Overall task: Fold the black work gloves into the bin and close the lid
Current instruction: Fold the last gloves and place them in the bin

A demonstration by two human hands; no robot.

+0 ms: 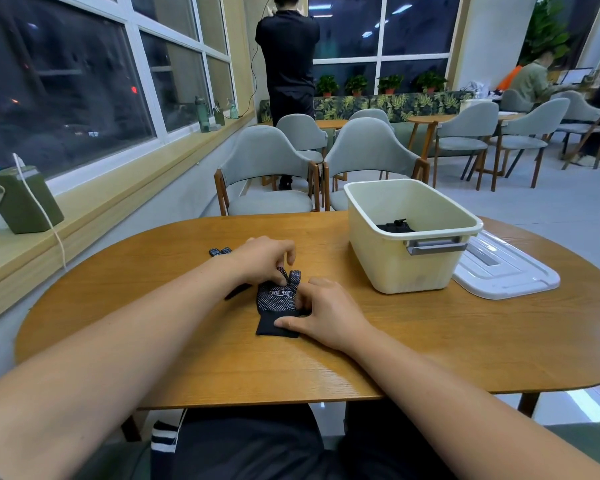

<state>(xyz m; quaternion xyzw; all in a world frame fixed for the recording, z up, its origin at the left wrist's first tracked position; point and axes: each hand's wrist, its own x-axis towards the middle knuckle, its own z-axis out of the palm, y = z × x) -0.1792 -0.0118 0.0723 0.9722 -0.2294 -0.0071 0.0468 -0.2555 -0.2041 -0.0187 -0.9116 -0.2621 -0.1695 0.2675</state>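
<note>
Task is approx. in the middle, I judge. One glove (277,301) lies flat on the table (430,341), near centre, dotted side up, cuff toward the person, not yet folded. The left hand (264,259) pinches its finger parts at the far end w/ curled fingers. The right hand (326,317) grasps it too: thumb lies over the cuff, bent fingers hold the right edge. A 2nd glove (220,251) is mostly hidden under the left hand, only its fingertips show at the far left, so it looks not handled yet. The bin (413,271) stands at the right, a bit farther, open, and a black bundle (395,227) is on its bottom, prob. gloves already put in; how many I cannot tell. The lid (506,271) lies flat on the table just right of the bin, so closing is left to do. Left also: fold this glove, drop it in, then the 2nd glove. Between glove and bin I see nothing in the way. Around: grey chairs (267,174) at the far side, a green box (20,202) on the sill at left, a person (288,57) standing far away.
</note>
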